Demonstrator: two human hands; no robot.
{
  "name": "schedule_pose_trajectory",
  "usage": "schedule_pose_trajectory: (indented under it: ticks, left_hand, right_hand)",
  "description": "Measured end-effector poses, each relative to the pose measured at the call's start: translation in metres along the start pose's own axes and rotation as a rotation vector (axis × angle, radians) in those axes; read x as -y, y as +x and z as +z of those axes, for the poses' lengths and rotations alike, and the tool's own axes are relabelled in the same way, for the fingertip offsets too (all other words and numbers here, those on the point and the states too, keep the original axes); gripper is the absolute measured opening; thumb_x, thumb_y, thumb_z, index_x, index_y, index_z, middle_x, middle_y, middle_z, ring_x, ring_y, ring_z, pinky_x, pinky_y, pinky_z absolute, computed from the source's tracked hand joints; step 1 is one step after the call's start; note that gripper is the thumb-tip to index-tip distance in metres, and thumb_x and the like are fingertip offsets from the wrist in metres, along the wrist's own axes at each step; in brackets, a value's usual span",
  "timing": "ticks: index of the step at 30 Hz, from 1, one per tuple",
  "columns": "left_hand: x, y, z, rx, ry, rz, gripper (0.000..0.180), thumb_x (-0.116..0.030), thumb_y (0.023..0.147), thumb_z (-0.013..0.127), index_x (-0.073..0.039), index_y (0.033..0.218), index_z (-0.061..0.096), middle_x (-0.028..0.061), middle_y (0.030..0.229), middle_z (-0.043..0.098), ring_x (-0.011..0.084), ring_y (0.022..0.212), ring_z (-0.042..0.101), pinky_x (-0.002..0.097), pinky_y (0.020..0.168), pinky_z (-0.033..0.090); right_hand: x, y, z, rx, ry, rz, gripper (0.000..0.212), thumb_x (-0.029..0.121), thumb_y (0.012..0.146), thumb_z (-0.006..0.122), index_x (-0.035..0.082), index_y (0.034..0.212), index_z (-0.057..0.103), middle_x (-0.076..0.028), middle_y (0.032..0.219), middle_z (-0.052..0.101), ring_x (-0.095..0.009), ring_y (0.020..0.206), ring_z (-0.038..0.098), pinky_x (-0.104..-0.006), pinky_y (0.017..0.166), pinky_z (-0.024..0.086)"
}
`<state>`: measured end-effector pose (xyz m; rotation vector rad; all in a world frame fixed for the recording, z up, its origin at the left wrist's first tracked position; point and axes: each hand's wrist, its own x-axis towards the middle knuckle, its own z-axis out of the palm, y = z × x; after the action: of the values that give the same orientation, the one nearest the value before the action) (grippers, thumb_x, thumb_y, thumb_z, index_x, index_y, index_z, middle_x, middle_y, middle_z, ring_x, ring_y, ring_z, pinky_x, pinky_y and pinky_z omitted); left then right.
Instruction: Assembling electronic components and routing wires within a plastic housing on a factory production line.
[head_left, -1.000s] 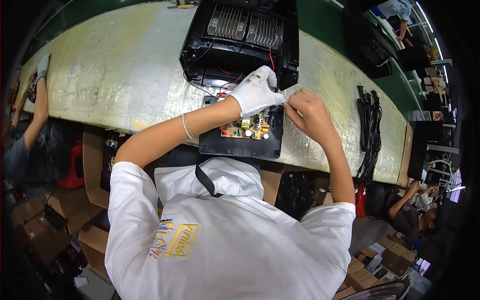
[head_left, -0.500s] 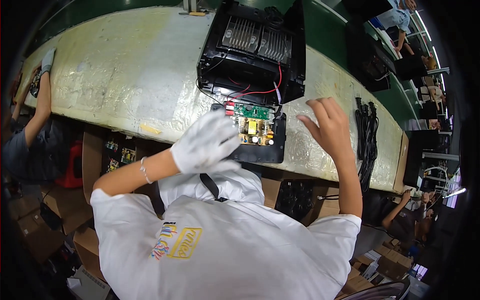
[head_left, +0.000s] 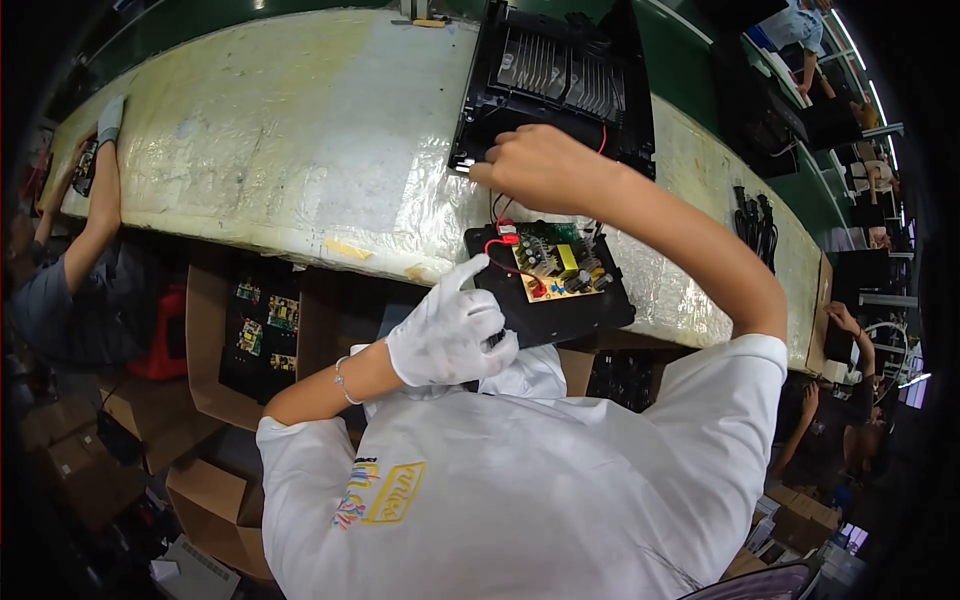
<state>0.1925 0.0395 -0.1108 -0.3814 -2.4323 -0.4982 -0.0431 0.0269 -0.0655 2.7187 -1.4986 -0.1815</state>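
Observation:
A circuit board (head_left: pixel 562 262) with a yellow transformer and red wires lies on a black plate (head_left: pixel 590 312) at the bench's near edge. My white-gloved left hand (head_left: pixel 450 330) is at the plate's lower left corner. Its index finger stretches toward the red wire, while the other fingers curl at the plate edge. Beyond the board stands an open black housing (head_left: pixel 640 110) with finned heat sinks (head_left: pixel 560 75). Over its near left corner is my bare right hand (head_left: pixel 535 165), fingers closed. Wires run below that hand toward the board; what its fingertips pinch is hidden.
Black power cords (head_left: pixel 755 225) lie on the film-covered bench (head_left: pixel 280 130) to the right. A cardboard box (head_left: pixel 215 370) with several circuit boards stands below the edge at left. Another person's gloved hand (head_left: pixel 110 120) works at the far left. A yellow-handled tool (head_left: pixel 428 22) lies at the back.
My right hand has moved left over the housing's near corner, its fingers now closed. My left hand has lowered to the plate's corner. The plate looks turned slightly, and the view has shifted.

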Motion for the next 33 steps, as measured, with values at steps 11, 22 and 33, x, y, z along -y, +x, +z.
schedule_pose_trajectory:
  ticks: [11, 22, 33]
  left_hand:
    - [0.067, 0.033, 0.005, -0.169, -0.300, -0.415, 0.062, -0.038, 0.062, 0.086, -0.006, 0.106, 0.059, 0.0243, 0.138, 0.041, 0.0416, 0.125, 0.047, 0.0441, 0.105, 0.039]
    - [0.115, 0.050, 0.011, -0.095, -0.622, -0.433, 0.028, -0.018, 0.070, 0.083, -0.008, 0.090, 0.067, 0.0115, 0.114, 0.063, 0.0258, 0.100, 0.064, 0.0329, 0.086, 0.052]
    - [0.122, 0.056, 0.013, -0.034, -0.529, -0.474, 0.021, -0.011, 0.071, 0.078, -0.009, 0.090, 0.070, 0.0069, 0.106, 0.069, 0.0235, 0.095, 0.066, 0.0331, 0.082, 0.054]
  right_hand:
    - [-0.023, -0.037, -0.064, 0.224, 0.931, 0.214, 0.044, 0.032, 0.082, 0.077, -0.004, 0.095, 0.057, -0.015, 0.117, 0.052, -0.019, 0.095, 0.060, -0.0296, 0.084, 0.052]
    - [-0.004, -0.058, -0.053, -0.161, 0.686, 0.482, 0.048, -0.011, 0.075, 0.057, 0.008, 0.119, 0.055, -0.015, 0.104, 0.051, -0.031, 0.090, 0.058, -0.0360, 0.072, 0.050]
    - [0.000, -0.072, -0.050, -0.342, 0.661, 0.263, 0.015, -0.005, 0.074, 0.069, -0.001, 0.088, 0.065, -0.010, 0.089, 0.061, -0.029, 0.083, 0.057, -0.0379, 0.071, 0.049]
